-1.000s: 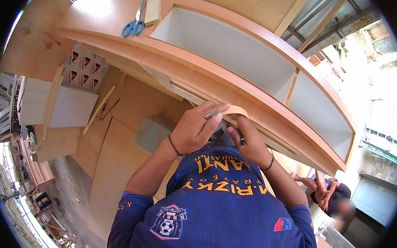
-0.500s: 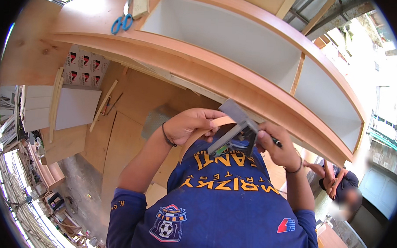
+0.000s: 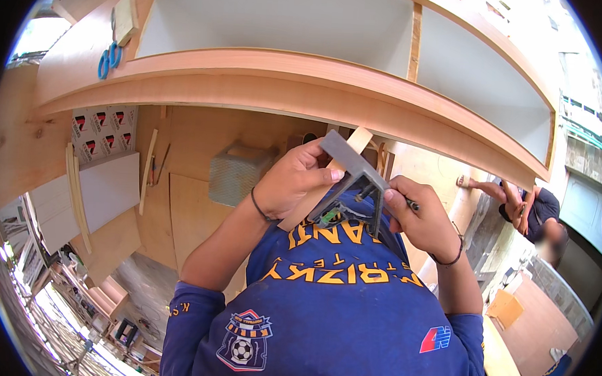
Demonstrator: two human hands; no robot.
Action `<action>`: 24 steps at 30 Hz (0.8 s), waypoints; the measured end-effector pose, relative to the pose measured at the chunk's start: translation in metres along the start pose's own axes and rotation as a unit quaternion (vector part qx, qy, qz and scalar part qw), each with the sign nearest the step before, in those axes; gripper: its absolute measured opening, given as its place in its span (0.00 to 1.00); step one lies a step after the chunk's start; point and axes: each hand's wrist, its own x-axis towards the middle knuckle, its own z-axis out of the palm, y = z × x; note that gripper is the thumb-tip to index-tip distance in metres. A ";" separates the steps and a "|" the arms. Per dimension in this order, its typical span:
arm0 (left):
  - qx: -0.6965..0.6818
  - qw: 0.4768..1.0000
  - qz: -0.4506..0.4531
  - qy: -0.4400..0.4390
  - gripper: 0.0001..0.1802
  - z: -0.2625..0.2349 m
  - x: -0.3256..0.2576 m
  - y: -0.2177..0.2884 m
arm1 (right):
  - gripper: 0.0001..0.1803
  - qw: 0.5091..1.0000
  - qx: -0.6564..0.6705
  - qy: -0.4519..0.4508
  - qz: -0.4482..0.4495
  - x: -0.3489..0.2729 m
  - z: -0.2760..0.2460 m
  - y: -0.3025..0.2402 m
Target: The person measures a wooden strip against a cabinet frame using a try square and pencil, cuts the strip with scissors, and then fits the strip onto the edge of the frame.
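The grey metal try square (image 3: 351, 179), an L-shaped angle with one flat blade running up to the left and a shorter leg dropping down on the right, sits against a narrow pale wooden strip (image 3: 328, 184) in front of the person's chest, just below the near edge of the long curved wooden cabinet (image 3: 306, 83). The left hand (image 3: 293, 181) has its fingers curled tight around the strip and the blade together, thumb pressed on the blade's upper face near the corner. The right hand (image 3: 418, 218) is closed in a narrow pinch on a dark pencil (image 3: 389, 195), whose tip lies at the inner edge of the square's short leg; the two hands are just beside each other with the square between them.

The strip slants from lower left to upper right, its far end reaching the underside of the cabinet's front edge. Both wrists carry thin dark bands. Below the hands is the person's blue shirt (image 3: 328, 312), leaving little room near the body. To the left there is more open space: flat plywood boards (image 3: 178, 202) lie on the floor, with a grey mesh-faced block (image 3: 237, 174) near the left hand and a white panel (image 3: 103, 191) further left. Blue-handled scissors (image 3: 108, 59) rest on the cabinet's far left end. At the far right another person (image 3: 538, 214) crouches, well apart
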 end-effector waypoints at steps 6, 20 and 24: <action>0.004 0.999 -0.046 -0.010 0.27 0.010 -0.007 0.001 | 0.08 0.997 -0.056 0.008 -0.059 -0.002 0.006 0.009; 0.045 0.998 -0.033 0.034 0.17 0.029 -0.011 0.001 | 0.05 0.996 -0.061 0.016 -0.061 -0.016 0.005 0.009; 0.050 0.998 -0.012 0.044 0.15 0.032 -0.011 -0.004 | 0.06 0.996 -0.061 0.020 -0.059 -0.019 0.004 0.008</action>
